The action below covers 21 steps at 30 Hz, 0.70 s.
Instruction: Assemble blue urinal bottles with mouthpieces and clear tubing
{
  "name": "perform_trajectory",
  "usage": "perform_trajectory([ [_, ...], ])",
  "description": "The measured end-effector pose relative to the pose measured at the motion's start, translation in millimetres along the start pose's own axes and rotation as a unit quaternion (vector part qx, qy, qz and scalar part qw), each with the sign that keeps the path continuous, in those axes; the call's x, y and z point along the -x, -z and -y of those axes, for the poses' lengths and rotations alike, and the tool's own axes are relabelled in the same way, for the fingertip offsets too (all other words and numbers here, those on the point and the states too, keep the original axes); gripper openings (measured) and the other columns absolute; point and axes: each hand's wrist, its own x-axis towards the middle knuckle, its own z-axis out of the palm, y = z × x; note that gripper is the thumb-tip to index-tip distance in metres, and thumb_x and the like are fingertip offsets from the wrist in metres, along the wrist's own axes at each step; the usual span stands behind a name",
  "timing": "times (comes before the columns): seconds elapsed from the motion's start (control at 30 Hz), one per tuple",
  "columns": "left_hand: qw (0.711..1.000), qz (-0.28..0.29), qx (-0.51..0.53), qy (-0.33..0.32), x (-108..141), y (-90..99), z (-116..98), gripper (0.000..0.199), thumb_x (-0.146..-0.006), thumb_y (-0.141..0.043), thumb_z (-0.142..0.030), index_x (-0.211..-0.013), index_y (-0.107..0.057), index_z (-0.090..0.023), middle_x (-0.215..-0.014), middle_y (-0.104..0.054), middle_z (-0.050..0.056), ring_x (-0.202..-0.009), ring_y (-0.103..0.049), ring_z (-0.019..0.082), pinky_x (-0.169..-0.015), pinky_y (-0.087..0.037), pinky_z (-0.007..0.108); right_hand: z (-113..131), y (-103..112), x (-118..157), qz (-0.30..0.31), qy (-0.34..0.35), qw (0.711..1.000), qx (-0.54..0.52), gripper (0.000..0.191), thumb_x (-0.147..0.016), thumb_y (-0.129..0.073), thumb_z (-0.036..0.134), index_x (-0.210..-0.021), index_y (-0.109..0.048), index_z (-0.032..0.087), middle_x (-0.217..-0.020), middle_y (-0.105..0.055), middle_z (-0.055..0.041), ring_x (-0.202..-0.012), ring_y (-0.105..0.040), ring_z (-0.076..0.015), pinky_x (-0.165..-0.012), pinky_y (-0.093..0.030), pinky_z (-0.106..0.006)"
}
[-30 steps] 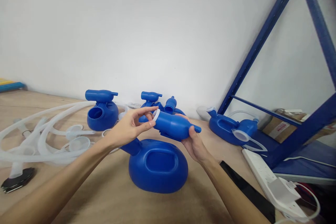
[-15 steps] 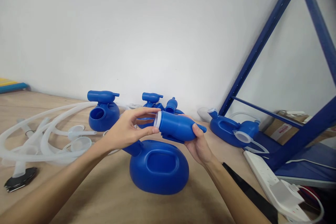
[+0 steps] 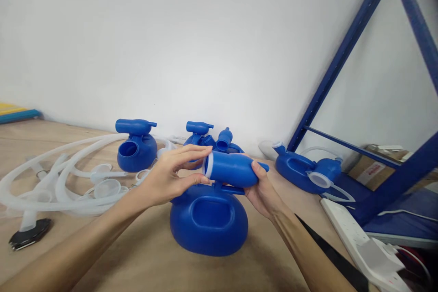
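A blue bottle-shaped plastic piece [image 3: 232, 168] with a narrow spout is held on its side above a blue urinal bottle [image 3: 208, 228]. My right hand [image 3: 265, 191] is closed round its spout end. At its wide mouth sits a white ring [image 3: 208, 164], which the fingertips and thumb of my left hand [image 3: 164, 175] grip from both sides of the rim. The urinal bottle stands on the table with its grip opening facing me; its neck is mostly hidden behind my left hand.
Clear tubes [image 3: 65, 178] and funnels [image 3: 107, 188] lie on the left. More blue urinal bottles [image 3: 138, 155] stand along the wall, another [image 3: 297, 171] at right. A white power strip [image 3: 345, 228] and blue shelf frame [image 3: 337, 64] border the right side.
The bottle-shaped piece has turned slightly and come lower, its open mouth now more toward me. Both hands still grip it. The view has shifted a little.
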Motion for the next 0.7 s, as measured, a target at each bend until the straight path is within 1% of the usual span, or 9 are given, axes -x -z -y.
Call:
perform_trajectory([
  [0.1,0.993,0.010,-0.078,-0.088,0.6,0.8,-6.6,0.056,-0.089,-0.077,-0.018,-0.142,-0.063,-0.031,-0.138,-0.068,0.009,-0.125,-0.066,0.025,-0.103,-0.059,0.036,3.4,0.3,1.8,-0.005,-0.052,0.999,-0.013,0.069,-0.090,-0.062,0.067,-0.144,-0.053,0.025,-0.117,-0.076,-0.0121,-0.099,-0.076,-0.0336,-0.079,-0.065,-0.052],
  [0.17,0.987,0.032,-0.113,-0.107,-0.9,2.6,-13.0,0.054,-0.091,-0.075,-0.021,-0.142,-0.061,-0.028,-0.136,-0.068,0.010,-0.123,-0.067,0.024,-0.104,-0.058,0.036,7.6,0.4,3.4,0.002,-0.067,0.998,-0.008,0.074,-0.088,-0.063,0.070,-0.144,-0.052,0.023,-0.118,-0.075,-0.0140,-0.101,-0.075,-0.0354,-0.082,-0.064,-0.055],
  [0.27,0.978,0.107,-0.164,-0.070,-6.7,9.3,-19.9,0.047,-0.095,-0.070,-0.027,-0.141,-0.061,-0.026,-0.137,-0.066,0.011,-0.122,-0.066,0.024,-0.101,-0.058,0.034,10.9,2.7,4.0,0.029,-0.035,0.998,0.032,0.079,-0.083,-0.071,0.068,-0.147,-0.051,0.027,-0.133,-0.069,-0.0131,-0.117,-0.069,-0.0356,-0.095,-0.060,-0.055],
  [0.33,0.963,0.161,-0.215,-0.006,-11.0,21.6,-19.1,0.049,-0.097,-0.067,-0.031,-0.145,-0.057,-0.026,-0.144,-0.062,0.011,-0.126,-0.064,0.026,-0.101,-0.056,0.036,7.7,5.5,1.7,0.044,0.002,0.997,0.068,0.078,-0.082,-0.075,0.065,-0.148,-0.050,0.030,-0.145,-0.061,-0.0108,-0.127,-0.063,-0.0346,-0.105,-0.054,-0.053],
  [0.43,0.923,0.227,-0.278,0.140,-7.0,62.3,-3.0,0.045,-0.091,-0.071,-0.046,-0.131,-0.068,-0.024,-0.127,-0.073,0.009,-0.111,-0.070,0.028,-0.089,-0.057,0.035,-3.4,7.4,-4.7,0.018,0.049,0.995,0.085,0.075,-0.084,-0.074,0.062,-0.149,-0.050,0.033,-0.152,-0.055,-0.0079,-0.134,-0.057,-0.0332,-0.114,-0.046,-0.051],
  [0.5,0.896,0.252,-0.286,0.230,8.9,101.7,18.1,0.035,-0.082,-0.076,-0.055,-0.089,-0.077,-0.020,-0.084,-0.078,0.004,-0.071,-0.071,0.022,-0.064,-0.052,0.028,-10.8,5.4,-8.4,-0.006,0.063,0.996,0.069,0.076,-0.085,-0.074,0.061,-0.151,-0.047,0.034,-0.151,-0.055,-0.0072,-0.135,-0.056,-0.0327,-0.116,-0.043,-0.051],
  [0.53,0.896,0.229,-0.275,0.264,20.7,121.8,30.4,0.038,-0.073,-0.082,-0.056,-0.069,-0.072,-0.019,-0.063,-0.071,0.001,-0.051,-0.062,0.017,-0.051,-0.045,0.025,-13.6,3.6,-9.4,-0.010,0.065,0.996,0.061,0.077,-0.085,-0.074,0.061,-0.151,-0.046,0.035,-0.150,-0.056,-0.0071,-0.135,-0.056,-0.0324,-0.117,-0.042,-0.051],
  [0.6,0.910,0.132,-0.277,0.279,48.7,156.1,54.2,0.045,-0.054,-0.091,-0.056,-0.053,-0.063,-0.020,-0.043,-0.057,-0.006,-0.033,-0.045,0.010,-0.040,-0.035,0.023,-17.6,-0.6,-10.1,-0.006,0.063,0.996,0.058,0.078,-0.084,-0.075,0.059,-0.152,-0.045,0.035,-0.147,-0.059,-0.0069,-0.132,-0.058,-0.0316,-0.116,-0.043,-0.050],
  [0.7,0.915,0.084,-0.290,0.267,88.4,180.1,78.6,0.055,-0.050,-0.083,-0.068,-0.044,-0.051,-0.024,-0.032,-0.038,-0.010,-0.032,-0.052,0.012,-0.040,-0.037,0.021,-22.8,-5.5,-8.7,0.010,0.052,0.997,0.060,0.075,-0.085,-0.076,0.056,-0.150,-0.047,0.035,-0.141,-0.063,-0.0058,-0.125,-0.064,-0.0297,-0.112,-0.048,-0.048],
])
